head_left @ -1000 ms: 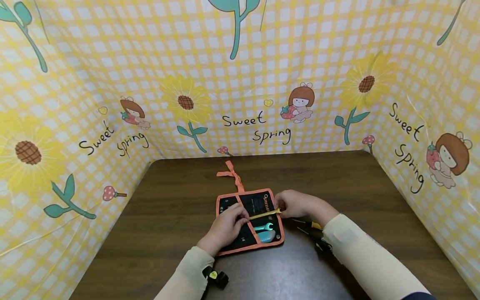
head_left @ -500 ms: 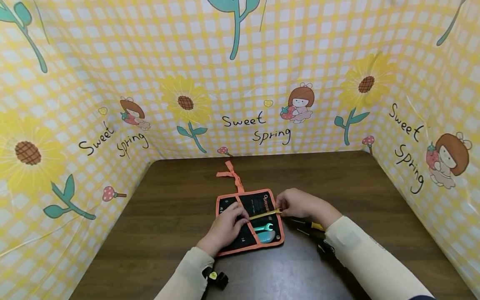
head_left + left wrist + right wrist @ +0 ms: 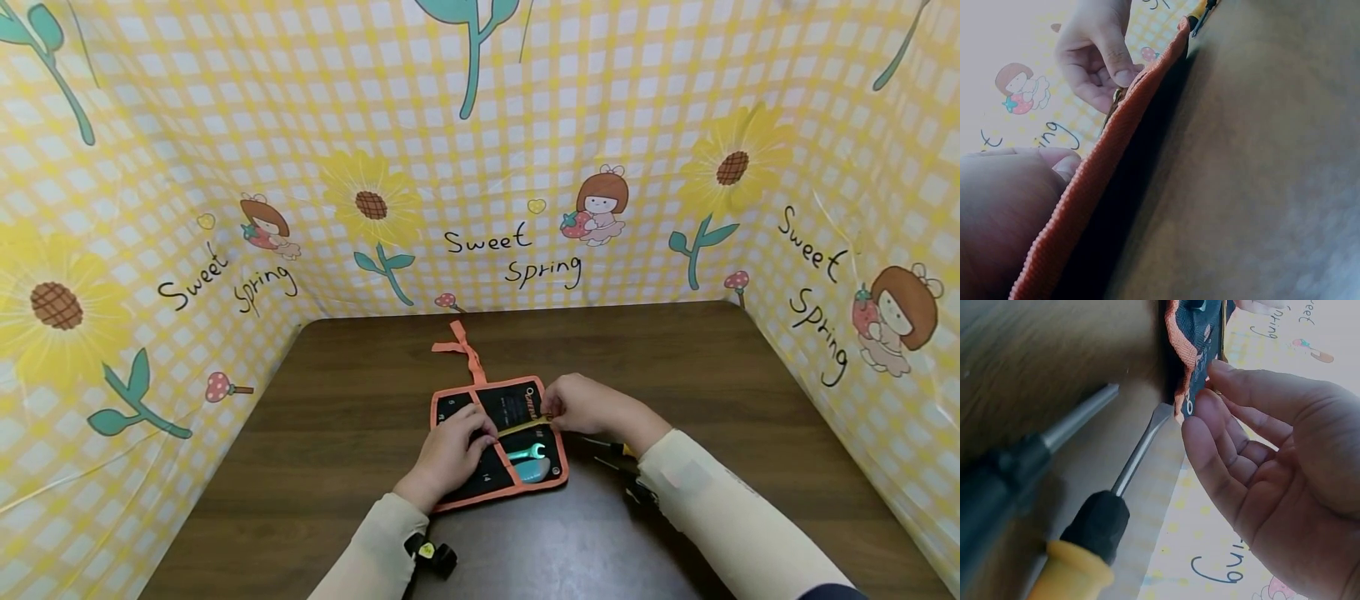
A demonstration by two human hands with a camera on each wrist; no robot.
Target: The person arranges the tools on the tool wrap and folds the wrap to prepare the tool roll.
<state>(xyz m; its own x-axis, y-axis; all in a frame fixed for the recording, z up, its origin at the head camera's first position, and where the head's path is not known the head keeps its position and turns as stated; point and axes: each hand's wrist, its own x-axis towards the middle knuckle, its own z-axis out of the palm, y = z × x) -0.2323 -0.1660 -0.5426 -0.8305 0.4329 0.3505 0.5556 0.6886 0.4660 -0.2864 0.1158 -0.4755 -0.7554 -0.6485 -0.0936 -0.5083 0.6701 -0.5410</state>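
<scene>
A black tool pouch with orange trim (image 3: 487,492) lies unrolled in the head view. My left hand (image 3: 452,450) rests on its left half, fingers curled and pinching the orange pocket edge. My right hand (image 3: 588,404) pinches the outer end of a gold-coloured wrench (image 3: 523,427) between thumb and fingers. The wrench slants across the pouch, its inner end at my left fingertips. Below it, a teal wrench (image 3: 527,453) and a light-blue rounded handle (image 3: 532,472) stick out of the pocket. In the left wrist view, the orange edge (image 3: 1100,172) hides part of my left hand.
Two screwdrivers lie right of the pouch under my right forearm: one with a yellow-and-black handle (image 3: 1079,550), one with a dark handle (image 3: 997,481). An orange tie strap (image 3: 468,350) extends from the pouch's far edge. Checked cloth (image 3: 495,167) walls the wooden table (image 3: 337,375).
My right hand has shifted slightly left with the gold-coloured wrench, and its fingers now lie over the pouch's right edge. My left hand stays in place.
</scene>
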